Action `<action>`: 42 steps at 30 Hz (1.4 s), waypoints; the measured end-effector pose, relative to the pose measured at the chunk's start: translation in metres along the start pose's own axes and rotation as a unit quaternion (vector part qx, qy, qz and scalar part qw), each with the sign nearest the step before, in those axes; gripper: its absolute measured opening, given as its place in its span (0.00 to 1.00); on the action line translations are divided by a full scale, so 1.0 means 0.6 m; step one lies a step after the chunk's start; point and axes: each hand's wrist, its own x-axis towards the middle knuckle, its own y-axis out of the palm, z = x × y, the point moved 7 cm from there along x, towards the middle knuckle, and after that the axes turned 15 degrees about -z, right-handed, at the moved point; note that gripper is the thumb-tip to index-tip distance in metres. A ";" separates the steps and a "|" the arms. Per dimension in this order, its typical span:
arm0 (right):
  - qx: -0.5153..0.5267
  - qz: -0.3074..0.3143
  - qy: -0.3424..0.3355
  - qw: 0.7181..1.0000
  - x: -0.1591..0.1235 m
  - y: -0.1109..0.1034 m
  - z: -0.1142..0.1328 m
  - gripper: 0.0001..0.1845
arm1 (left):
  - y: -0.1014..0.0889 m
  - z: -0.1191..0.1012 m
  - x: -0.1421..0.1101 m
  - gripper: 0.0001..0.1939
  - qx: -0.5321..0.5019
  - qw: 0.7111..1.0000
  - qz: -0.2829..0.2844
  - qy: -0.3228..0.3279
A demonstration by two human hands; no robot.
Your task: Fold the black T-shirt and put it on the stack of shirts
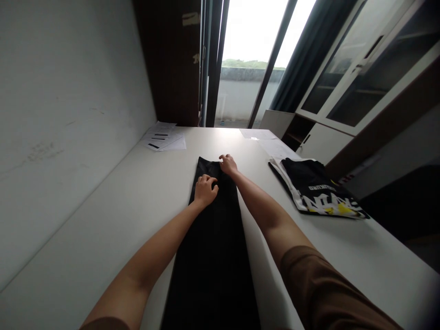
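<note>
A long black garment (213, 247), folded into a narrow strip, lies lengthwise down the middle of the white table (103, 220). My left hand (205, 189) rests on it near its far end, fingers curled and pressed into the cloth. My right hand (228, 164) reaches a little farther, to the far edge of the strip, with its fingers bent and pinching the cloth there. Both forearms stretch out over the garment.
A folded stack of black and white clothes with yellow print (316, 190) lies at the right of the table. Printed papers (165, 140) sit at the far left corner, more sheets (264, 137) at the far right. A wall runs along the left, a cabinet stands right.
</note>
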 end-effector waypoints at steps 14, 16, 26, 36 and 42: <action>-0.015 0.118 -0.102 0.988 -0.129 0.060 0.013 0.34 | 0.053 0.069 0.068 0.14 0.065 0.992 0.044 -0.102; -0.015 0.120 -0.098 0.988 -0.124 0.059 0.008 0.36 | 0.048 0.079 0.071 0.14 0.084 0.988 0.038 -0.123; -0.020 0.134 -0.101 0.986 -0.095 0.062 -0.008 0.31 | 0.020 0.038 0.031 0.15 0.099 0.993 0.043 0.039; -0.031 0.111 -0.051 0.992 -0.072 0.051 -0.011 0.29 | 0.055 -0.015 -0.052 0.29 0.083 0.970 0.165 0.158; -0.001 0.080 -0.098 0.992 -0.085 0.052 0.030 0.32 | 0.036 -0.013 -0.070 0.34 0.107 0.967 0.164 0.163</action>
